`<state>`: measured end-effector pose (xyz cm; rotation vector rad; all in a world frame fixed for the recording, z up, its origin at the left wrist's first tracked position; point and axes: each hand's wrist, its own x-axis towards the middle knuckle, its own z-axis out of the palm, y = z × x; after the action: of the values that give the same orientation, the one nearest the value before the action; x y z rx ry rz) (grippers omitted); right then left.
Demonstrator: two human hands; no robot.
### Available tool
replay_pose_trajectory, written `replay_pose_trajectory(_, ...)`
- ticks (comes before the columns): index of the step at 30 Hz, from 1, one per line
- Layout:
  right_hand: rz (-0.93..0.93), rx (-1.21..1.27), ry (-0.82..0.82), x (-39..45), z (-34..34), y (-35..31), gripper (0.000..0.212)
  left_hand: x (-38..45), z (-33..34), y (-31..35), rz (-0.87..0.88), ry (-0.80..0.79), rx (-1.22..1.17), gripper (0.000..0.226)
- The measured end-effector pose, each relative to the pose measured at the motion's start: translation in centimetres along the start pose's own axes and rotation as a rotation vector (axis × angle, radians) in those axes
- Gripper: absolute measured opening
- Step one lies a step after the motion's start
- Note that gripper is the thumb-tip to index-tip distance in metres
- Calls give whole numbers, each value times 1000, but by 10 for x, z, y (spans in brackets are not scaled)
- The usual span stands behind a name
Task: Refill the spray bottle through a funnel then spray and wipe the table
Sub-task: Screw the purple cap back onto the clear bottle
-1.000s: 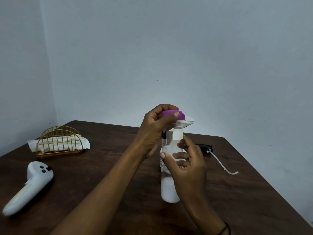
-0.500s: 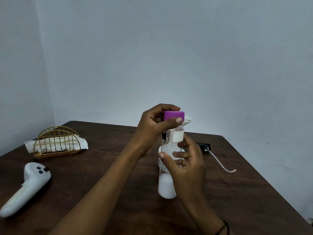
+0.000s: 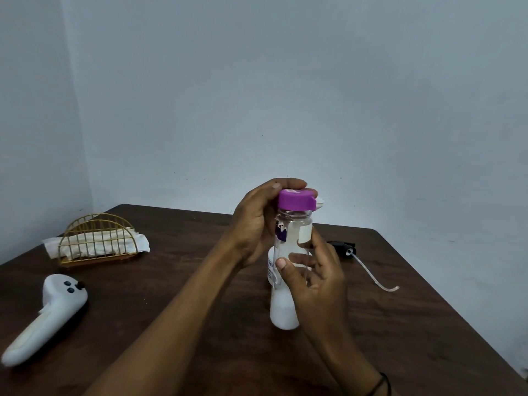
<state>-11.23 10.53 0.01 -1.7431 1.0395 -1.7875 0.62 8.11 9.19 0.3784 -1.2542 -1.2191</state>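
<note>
- Table [image 3: 400, 324] for spraying and wiping stretches under both my hands, bare wood waiting.
- White spray bottle [image 3: 283, 312] stands just below my right hand, behind the jar, its neck open with what looks like a funnel [image 3: 319, 202] peeking past the lid.
- Clear jar [image 3: 294, 238] of liquid is steadied by my right hand [image 3: 314, 278] clasped round its body.
- My left hand [image 3: 257, 224] grips the purple lid [image 3: 295, 200], probably to unscrew it for pouring.
- Sprayer head [image 3: 343, 247] lies beyond my right hand, tube trailing.
</note>
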Motion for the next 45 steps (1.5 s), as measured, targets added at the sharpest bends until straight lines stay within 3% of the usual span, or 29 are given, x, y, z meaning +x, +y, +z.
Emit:
replay_pose_trajectory(4, 13, 18, -24, -1, 2, 0, 76, -2, 4, -2, 42, 29, 172, 27)
replay_pose_trajectory(7, 11, 19, -18, -1, 1, 0, 75, -2, -2, -1, 57, -18, 141, 19)
replay_pose_trajectory(12, 0, 49, -64, 1, -3, 1, 57, -2, -10, 1, 31, -136, 76, 29)
replay_pose_trajectory(17, 0, 52, -72, 0, -1, 1, 49, -5, -1, -3, 45, -99, 139, 33)
replay_pose_trajectory(27, 16, 79, -80, 1, -3, 1, 47, -4, -8, -6, -14, -173, -19, 27)
replay_pose_trajectory(32, 57, 82, -99, -1, -1, 1, 66, -1, -15, 2, -39, -227, 35, 28)
replay_pose_trajectory(38, 67, -14, -64, -3, 1, -4, 64, 2, -11, -4, 58, -7, 127, 17)
replay_pose_trajectory(42, 11, -155, -34, -5, 0, -6, 63, 3, -6, -7, 167, 151, 219, 34)
replay_pose_trajectory(45, 6, -147, -34, -6, 0, -5, 63, 3, -7, -6, 162, 138, 211, 35)
